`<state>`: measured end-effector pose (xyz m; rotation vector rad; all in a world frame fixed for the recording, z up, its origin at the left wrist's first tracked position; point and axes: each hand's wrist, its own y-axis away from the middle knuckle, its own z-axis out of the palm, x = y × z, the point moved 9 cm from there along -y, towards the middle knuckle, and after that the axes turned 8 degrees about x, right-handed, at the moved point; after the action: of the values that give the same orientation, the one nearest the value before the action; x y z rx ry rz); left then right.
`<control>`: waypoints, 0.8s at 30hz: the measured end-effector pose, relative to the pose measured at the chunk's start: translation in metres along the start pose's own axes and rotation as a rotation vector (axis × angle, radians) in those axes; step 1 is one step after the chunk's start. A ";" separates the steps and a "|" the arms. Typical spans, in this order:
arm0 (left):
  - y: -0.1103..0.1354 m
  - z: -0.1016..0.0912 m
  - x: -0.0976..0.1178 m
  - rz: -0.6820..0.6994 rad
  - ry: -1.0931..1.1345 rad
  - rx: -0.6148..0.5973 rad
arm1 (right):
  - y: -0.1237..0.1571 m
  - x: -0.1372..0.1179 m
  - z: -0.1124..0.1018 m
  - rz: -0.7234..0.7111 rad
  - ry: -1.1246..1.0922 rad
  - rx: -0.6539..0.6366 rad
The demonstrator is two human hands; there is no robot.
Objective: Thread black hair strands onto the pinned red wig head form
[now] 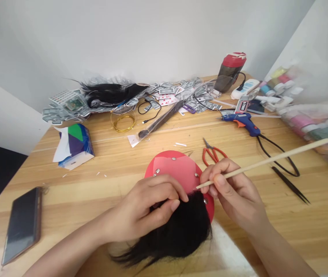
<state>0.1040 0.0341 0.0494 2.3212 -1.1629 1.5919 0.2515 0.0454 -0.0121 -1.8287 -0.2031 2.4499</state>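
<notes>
A red round disc [149, 166] lies on the table, with a pink sheet [175, 171] on it and several silver round studs around the sheet. Black hair [185, 231] covers the disc's near part and spreads toward me. My left hand [155, 204] rests over the hair's upper left edge, thumb and fingers pinched together; what they grip, if anything, is hidden. In my right hand [233, 188] a thin wooden stick [279, 157] is held like a pen. Its tip points at the line where hair and pink sheet meet; whether it touches, I cannot tell.
Red-handled pliers [214, 154], a blue glue gun [243, 122] and black tweezers [290, 185] lie to the right. A phone [22, 225] and tissue pack [75, 146] are at left. Behind are a gold wire coil [124, 124], more black hair [112, 94] and a red-lidded bottle [230, 73].
</notes>
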 end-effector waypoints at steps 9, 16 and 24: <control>0.001 -0.004 -0.007 -0.084 0.095 0.050 | 0.001 -0.002 0.002 0.019 -0.033 0.016; 0.002 -0.005 -0.011 -0.139 0.141 0.057 | 0.004 -0.010 0.004 -0.061 0.074 0.011; 0.002 -0.005 -0.015 -0.149 0.167 0.066 | 0.005 -0.027 0.012 -0.199 0.285 -0.009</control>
<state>0.0963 0.0425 0.0385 2.2039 -0.8937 1.7540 0.2475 0.0360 0.0163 -2.0242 -0.3575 2.0352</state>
